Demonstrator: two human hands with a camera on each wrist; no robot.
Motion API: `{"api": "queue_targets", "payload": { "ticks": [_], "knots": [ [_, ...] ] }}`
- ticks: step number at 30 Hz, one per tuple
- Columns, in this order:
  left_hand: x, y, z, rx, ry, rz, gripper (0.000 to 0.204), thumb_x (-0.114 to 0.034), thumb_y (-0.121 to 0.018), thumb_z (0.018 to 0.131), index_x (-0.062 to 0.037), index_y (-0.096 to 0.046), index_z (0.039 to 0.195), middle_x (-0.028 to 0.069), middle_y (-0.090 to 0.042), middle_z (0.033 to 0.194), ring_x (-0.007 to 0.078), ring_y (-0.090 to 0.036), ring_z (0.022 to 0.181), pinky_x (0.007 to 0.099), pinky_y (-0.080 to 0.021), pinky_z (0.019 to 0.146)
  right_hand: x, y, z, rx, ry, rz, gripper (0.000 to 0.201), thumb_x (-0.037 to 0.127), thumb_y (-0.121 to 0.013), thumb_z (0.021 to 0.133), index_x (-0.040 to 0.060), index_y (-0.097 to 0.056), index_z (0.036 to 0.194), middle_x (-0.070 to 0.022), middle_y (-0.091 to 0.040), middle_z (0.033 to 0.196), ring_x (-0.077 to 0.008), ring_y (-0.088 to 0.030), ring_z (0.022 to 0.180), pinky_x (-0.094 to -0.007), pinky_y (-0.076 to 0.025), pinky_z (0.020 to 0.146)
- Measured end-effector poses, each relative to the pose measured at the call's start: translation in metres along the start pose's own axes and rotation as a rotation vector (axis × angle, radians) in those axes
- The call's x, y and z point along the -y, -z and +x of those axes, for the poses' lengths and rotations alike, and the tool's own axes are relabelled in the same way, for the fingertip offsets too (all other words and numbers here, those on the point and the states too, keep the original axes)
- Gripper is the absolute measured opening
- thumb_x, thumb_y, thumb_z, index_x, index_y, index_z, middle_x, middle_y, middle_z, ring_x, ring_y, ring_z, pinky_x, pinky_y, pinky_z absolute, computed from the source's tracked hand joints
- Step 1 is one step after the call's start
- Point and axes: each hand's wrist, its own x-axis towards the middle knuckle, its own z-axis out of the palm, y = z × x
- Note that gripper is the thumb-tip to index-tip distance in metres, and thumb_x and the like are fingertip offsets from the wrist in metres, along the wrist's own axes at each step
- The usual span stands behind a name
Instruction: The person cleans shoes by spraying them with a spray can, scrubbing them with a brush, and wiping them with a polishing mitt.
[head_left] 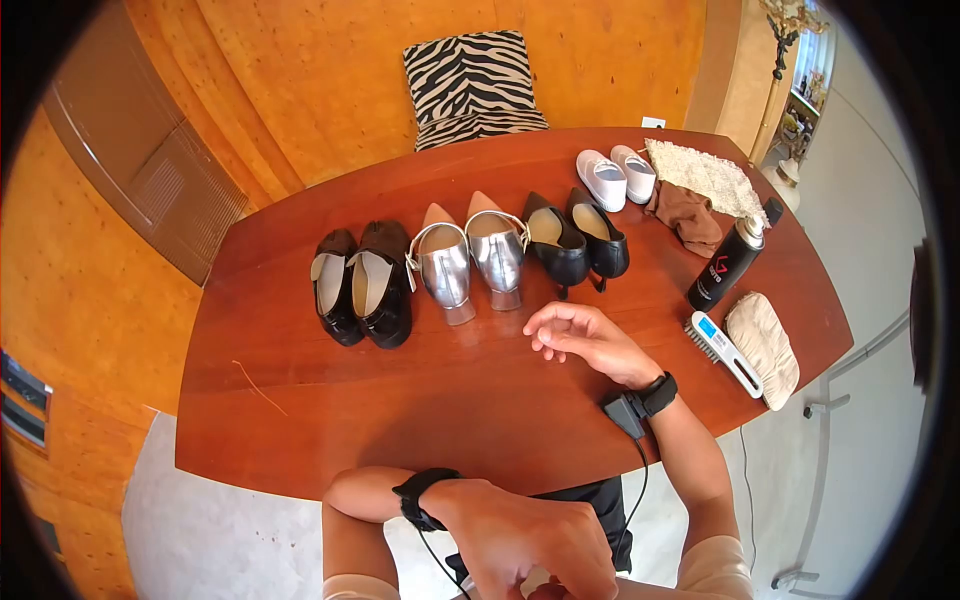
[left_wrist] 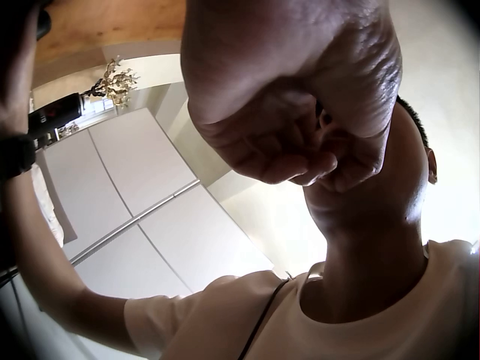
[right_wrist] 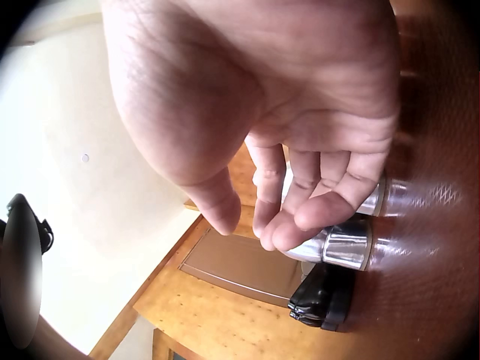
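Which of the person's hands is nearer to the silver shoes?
Right. The right hand hovers just in front of the silver shoes; the left hand is off the table, near the body.

Wooden table [head_left: 400,420] carries 8 shoes [head_left: 470,262], spray can [head_left: 727,264], brush [head_left: 724,352], cloths [head_left: 705,175].

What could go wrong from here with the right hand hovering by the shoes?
1. The right hand hangs loosely curled just in front of the silver heels; a careless reach might tip one.
2. The wrist cable trails off the table edge and could snag.
3. The upright spray can could topple if bumped.
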Motion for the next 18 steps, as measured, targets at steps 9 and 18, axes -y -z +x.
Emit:
{"api": "queue_targets", "payload": {
  "ticks": [9,18],
  "knots": [
    [-0.0017,-0.0014,0.0029,-0.013,-0.037,0.071,0.037,-0.034,-0.084,0.088,-0.0001,-0.07,0.094,0.0046,-0.056,0.067,0.0229,-0.056,0.056,0.0343,-0.041,0.051,-0.0001,-0.0003,0.0003,-0.001,0.003,-0.014,0.022,0.027,-0.065,0.104,0.0075,-0.067,0.116,0.0017,-0.067,0.097,-0.0062,-0.061,0.086,-0.0238,-0.048,0.076],
    [-0.0002,0.0011,0.0055,-0.044,-0.07,0.052,0.034,-0.032,-0.085,0.087,-0.0019,-0.07,0.092,0.0039,-0.057,0.067,0.0226,-0.056,0.056,0.0343,-0.04,0.05,-0.0004,-0.0006,0.0009,-0.003,-0.002,-0.013,0.023,0.027,-0.065,0.104,0.0077,-0.067,0.116,0.0018,-0.067,0.097,-0.0063,-0.06,0.086,-0.0238,-0.048,0.076]
  ]
}}
